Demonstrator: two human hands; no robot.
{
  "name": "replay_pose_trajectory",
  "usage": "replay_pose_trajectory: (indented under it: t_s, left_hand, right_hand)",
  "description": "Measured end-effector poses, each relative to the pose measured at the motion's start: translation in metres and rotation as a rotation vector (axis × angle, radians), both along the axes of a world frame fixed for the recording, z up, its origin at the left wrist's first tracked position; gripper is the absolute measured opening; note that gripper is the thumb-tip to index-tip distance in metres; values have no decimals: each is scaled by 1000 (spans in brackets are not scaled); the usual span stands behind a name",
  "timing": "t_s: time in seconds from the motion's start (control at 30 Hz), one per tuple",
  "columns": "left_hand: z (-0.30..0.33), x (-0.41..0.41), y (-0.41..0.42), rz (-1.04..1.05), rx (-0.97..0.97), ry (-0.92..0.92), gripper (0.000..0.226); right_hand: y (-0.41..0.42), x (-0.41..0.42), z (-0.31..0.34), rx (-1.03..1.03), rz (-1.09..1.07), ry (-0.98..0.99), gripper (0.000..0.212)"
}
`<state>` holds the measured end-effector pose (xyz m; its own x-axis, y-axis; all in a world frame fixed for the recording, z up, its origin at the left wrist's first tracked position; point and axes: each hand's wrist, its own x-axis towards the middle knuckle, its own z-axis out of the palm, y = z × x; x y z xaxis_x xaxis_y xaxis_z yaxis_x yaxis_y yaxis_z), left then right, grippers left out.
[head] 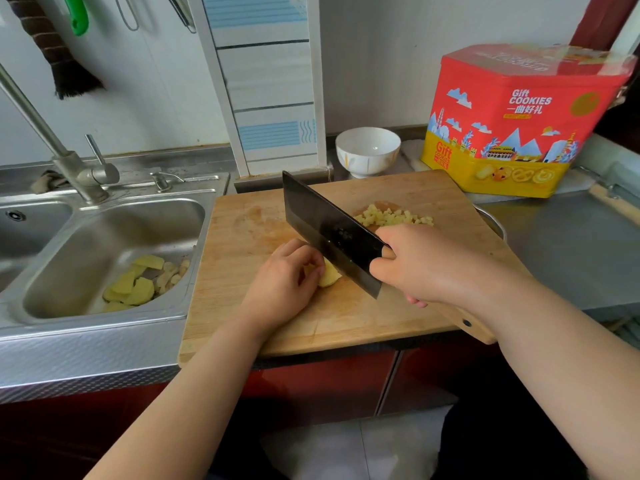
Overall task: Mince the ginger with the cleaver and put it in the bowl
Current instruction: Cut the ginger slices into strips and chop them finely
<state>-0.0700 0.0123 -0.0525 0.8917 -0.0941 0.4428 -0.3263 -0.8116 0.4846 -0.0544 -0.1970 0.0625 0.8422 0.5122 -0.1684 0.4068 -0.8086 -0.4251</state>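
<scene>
Two hands at work on the wooden cutting board [346,323], nearest the edge of the counter. Left hand [280,277] curled over a remaining piece of ginger [329,277], fingertips pinching it flat against the board. Right hand [415,265] clenched around the handle of the cleaver [329,230], blade angled down just beside the left fingers, edge touching or nearly touching the ginger piece. Probably mid-chop — cutting the last chunk down, mincing not yet finished. Next move likely calls for tucked fingertips, a steady downward cut close to the knuckles, then a gathering of all the bits for a finer pass. Further back on the board, behind the blade, a pile of diced ginger [394,216]. To the left, a steel sink [194,209] holding peelings and scraps [138,285]. Beyond the board, a white bowl [367,152] — apparently nothing in it so far. Beside that, a red and yellow cookie tin [512,126], closed, contents unseen.
</scene>
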Motion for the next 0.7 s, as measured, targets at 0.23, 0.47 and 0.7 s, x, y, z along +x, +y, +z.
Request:
replay_pose_trajectory:
  t_s: [0.23, 0.47, 0.7]
  left_hand:
    - [0, 0, 0, -5, 11, -24, 5]
    - [0, -1, -2, -7, 35, -54, 6]
    - [-2, -3, -2, -4, 1, -69, 6]
  right_hand:
    - [10, 1, 12, -93, 27, 28, 28]
    - [27, 10, 19, -206, 46, 87, 21]
    - [24, 4, -8, -192, 24, 37, 9]
